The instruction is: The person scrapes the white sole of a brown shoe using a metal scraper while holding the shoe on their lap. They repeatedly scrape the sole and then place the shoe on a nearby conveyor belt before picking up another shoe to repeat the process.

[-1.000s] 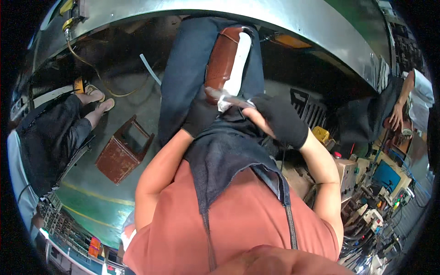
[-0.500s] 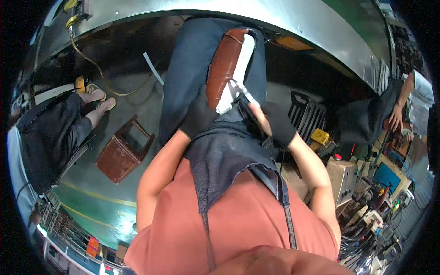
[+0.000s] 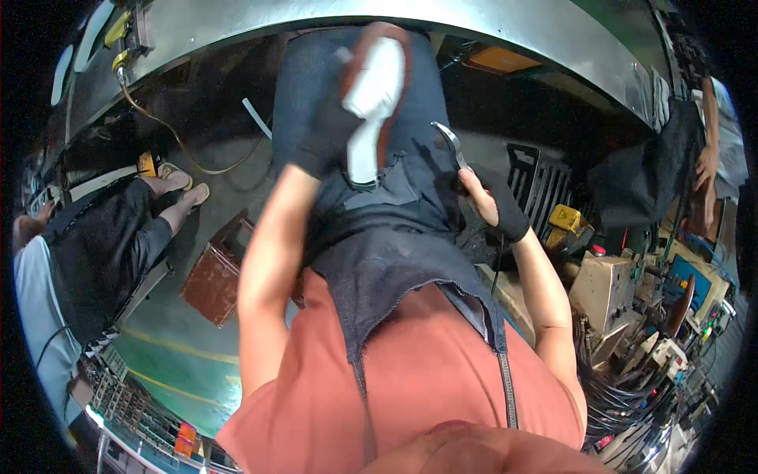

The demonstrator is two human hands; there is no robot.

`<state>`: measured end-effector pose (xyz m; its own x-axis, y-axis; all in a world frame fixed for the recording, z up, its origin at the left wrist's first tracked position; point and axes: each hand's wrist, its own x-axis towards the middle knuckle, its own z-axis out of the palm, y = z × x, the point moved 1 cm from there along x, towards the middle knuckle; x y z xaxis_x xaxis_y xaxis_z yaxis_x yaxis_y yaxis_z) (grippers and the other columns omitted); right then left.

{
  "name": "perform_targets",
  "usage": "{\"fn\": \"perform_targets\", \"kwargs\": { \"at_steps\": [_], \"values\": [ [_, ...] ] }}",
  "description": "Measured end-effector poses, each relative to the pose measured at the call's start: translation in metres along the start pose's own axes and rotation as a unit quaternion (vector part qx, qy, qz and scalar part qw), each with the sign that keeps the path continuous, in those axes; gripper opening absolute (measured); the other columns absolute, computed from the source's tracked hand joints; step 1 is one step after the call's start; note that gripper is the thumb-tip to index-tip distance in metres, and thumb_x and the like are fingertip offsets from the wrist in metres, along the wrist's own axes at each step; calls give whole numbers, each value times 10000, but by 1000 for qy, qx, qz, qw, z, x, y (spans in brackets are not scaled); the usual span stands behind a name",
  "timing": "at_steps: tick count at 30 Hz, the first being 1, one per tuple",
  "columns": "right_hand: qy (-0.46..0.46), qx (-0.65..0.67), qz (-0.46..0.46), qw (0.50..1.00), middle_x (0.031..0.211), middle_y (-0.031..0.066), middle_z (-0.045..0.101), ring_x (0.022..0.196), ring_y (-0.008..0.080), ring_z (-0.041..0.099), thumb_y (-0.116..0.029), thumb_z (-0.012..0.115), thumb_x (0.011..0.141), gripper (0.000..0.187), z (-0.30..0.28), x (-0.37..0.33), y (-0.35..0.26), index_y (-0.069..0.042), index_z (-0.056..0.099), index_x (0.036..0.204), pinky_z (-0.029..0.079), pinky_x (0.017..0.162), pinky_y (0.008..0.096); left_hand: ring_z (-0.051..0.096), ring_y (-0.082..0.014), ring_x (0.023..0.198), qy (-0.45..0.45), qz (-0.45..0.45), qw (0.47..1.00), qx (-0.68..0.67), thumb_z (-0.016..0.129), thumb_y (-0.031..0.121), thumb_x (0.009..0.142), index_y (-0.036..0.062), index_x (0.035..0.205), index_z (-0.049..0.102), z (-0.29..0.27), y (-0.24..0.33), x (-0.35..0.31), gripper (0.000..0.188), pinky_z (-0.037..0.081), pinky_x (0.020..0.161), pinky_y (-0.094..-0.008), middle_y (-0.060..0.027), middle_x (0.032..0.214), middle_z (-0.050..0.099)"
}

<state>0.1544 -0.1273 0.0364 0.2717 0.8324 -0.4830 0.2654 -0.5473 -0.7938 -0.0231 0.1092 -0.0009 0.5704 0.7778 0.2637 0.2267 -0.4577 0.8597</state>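
A brown leather shoe [image 3: 401, 62] lies over my thighs with its white underside [image 3: 377, 87] turned up; its outline is smeared by motion. My left hand [image 3: 328, 138], in a black fingerless glove, grips the shoe's left side around the middle. Off to the right, clear of the shoe, my right hand [image 3: 493, 204] wears the same kind of glove. Its fingers are closed around a shiny metal hand tool [image 3: 450, 142] with a curved tip pointing up and left. The tool's handle is mostly hidden in the palm.
A metal bench edge [image 3: 339, 28] crosses in front of my knees. On the left are a brown stool [image 3: 212, 280], a hose [image 3: 189, 154] and a seated person [image 3: 95, 221]. At right stand a black slatted crate [image 3: 537, 182], a yellow pedal [image 3: 567, 219], machinery [image 3: 604, 292] and another person's arm [image 3: 709, 154].
The shoe has turned from its brown side to show its white underside, shifting slightly left. My right hand has drawn the metal tool away from the shoe to the right.
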Motion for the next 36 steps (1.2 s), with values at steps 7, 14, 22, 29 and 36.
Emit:
{"fn": "perform_targets", "kwargs": {
  "at_steps": [7, 14, 22, 29, 36],
  "values": [
    [-133, -170, -7, 976, 726, 36, 576, 691, 121, 520, -346, 491, 939, 363, -42, 36, -48, -9, 623, 955, 433, 637, 290, 416, -277, 1242, -151, -259, 928, -220, 668, 286, 834, -51, 1388, 247, -1, 7, -48, 773, 336, 1029, -348, -227, 1376, 368],
    [-64, -485, -208, 847, 697, 176, 600, 651, 323, 618, -345, 532, 886, 348, 11, 66, -105, -25, 621, 783, 494, 578, 426, 306, -333, 1320, -88, -145, 985, -25, 692, 254, 810, -38, 1429, 75, 44, 4, -92, 922, 264, 1075, -392, -253, 1423, 279],
    [-146, -418, -326, 835, 656, 154, 589, 608, 321, 603, -470, 466, 913, 475, -36, 115, -55, -35, 580, 757, 478, 575, 400, 508, -288, 1138, -75, -361, 916, -158, 480, 175, 924, 13, 1336, 330, 67, -43, -60, 467, 383, 977, -356, -172, 1254, 488],
    [-189, -551, -227, 781, 693, 157, 638, 672, 293, 662, -342, 527, 869, 343, -23, 91, -124, -26, 642, 801, 498, 609, 386, 429, -347, 1230, 26, -99, 995, -10, 527, 25, 806, 20, 1382, 266, 66, -23, -43, 631, 351, 1005, -364, -206, 1327, 424],
    [-151, -354, -447, 808, 746, 110, 594, 703, 258, 608, -389, 551, 858, 339, 7, 59, -92, -62, 615, 799, 491, 593, 349, 539, -289, 1102, -162, -97, 982, 30, 465, 128, 894, 18, 1319, 381, 6, 4, -4, 447, 418, 939, -371, -209, 1198, 535]
  ]
}}
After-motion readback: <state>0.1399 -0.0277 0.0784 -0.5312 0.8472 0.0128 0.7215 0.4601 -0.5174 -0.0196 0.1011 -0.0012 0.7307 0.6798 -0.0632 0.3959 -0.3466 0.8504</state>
